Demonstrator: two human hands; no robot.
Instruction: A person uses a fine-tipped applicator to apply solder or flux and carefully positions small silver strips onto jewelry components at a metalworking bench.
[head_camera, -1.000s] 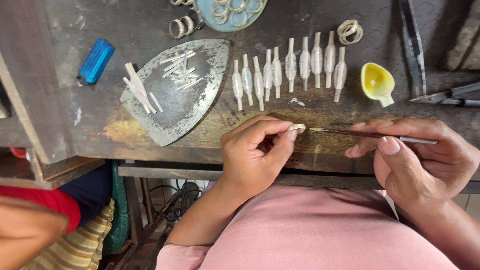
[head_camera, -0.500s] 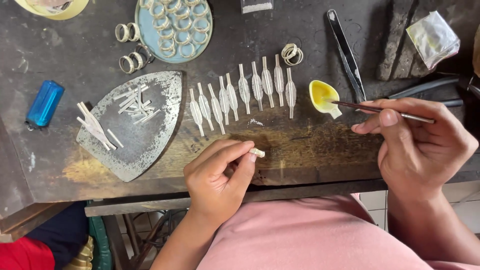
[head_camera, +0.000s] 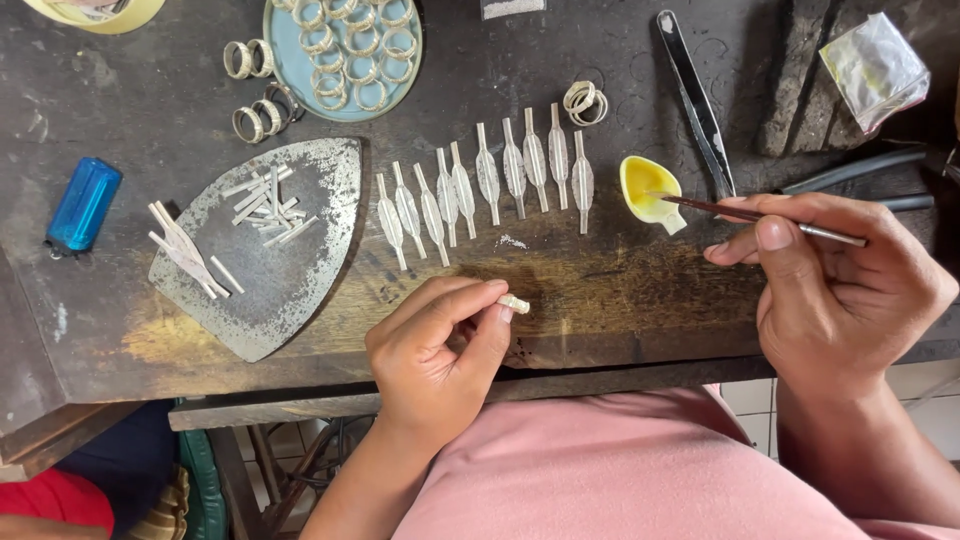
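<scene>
Near the workbench's (head_camera: 120, 330) left edge lies a blue lighter (head_camera: 84, 204), then a flat iron-shaped plate (head_camera: 290, 270) bearing metal strips. A blue dish (head_camera: 283, 70) at the far edge holds rings. By the front edge, the left hand (head_camera: 440, 365) pinches a small silver piece (head_camera: 514, 302) at its fingertips; it looks light, stiff and easily dropped, best held by its sides. A yellow cup (head_camera: 640, 180) seems to hold paste; the right hand (head_camera: 850, 290) grips a thin brush (head_camera: 745, 212), tip in it.

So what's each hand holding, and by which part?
Left hand pinches a small pale metal piece by one end at its fingertips. Right hand holds a thin brush mid-handle, tip in the yellow dish.
</scene>
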